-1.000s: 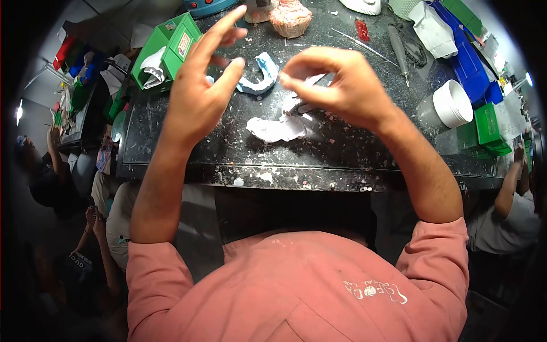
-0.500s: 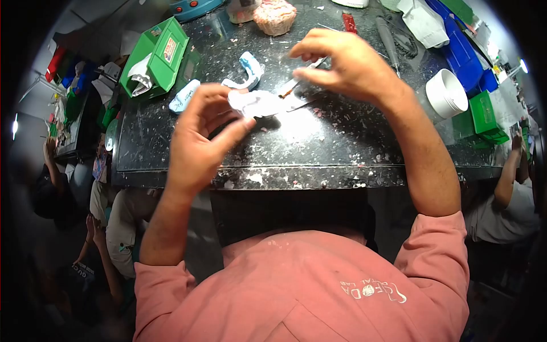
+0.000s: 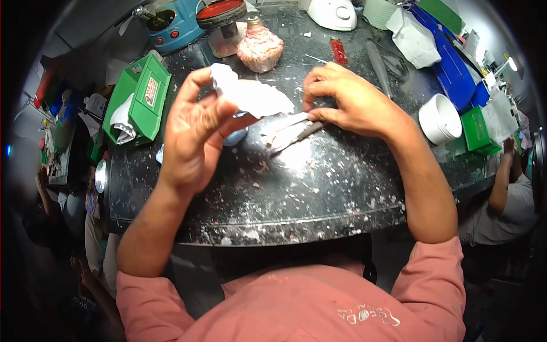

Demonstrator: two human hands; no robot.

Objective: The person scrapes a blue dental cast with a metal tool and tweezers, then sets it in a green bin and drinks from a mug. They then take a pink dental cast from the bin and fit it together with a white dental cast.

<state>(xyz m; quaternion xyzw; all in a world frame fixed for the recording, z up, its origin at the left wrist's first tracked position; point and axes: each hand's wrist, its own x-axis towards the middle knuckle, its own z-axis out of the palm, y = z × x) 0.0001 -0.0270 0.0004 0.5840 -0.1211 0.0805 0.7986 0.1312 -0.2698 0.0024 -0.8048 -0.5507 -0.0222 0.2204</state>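
My left hand (image 3: 196, 125) is raised over the bench, pinching a white plaster dental cast (image 3: 259, 98) between thumb and fingers. On the right, the thumb and fingers of my right hand (image 3: 347, 102) close on the end of a slim pale tool (image 3: 288, 123) lying at the bench surface. Just below it is a knife-like tool with a dark handle (image 3: 310, 130), close to the thumb. A blue dental impression (image 3: 236, 137) shows partly behind my left hand. Another bluish piece (image 3: 159, 154) is mostly hidden by the left wrist.
Green bin (image 3: 149, 100) at left; pink-smeared burner (image 3: 259, 48), red dish on a stand (image 3: 221, 12) and blue machine (image 3: 176, 28) behind. Red tool (image 3: 338, 50), grey handpiece (image 3: 377, 65), white tub (image 3: 440, 119) and blue tray (image 3: 447, 62) toward the right. Other people sit at both sides.
My left hand has lifted the cast and tilted it up. My right hand has lowered toward the tools, its fingers closing at the pale one. The camera view has shifted.
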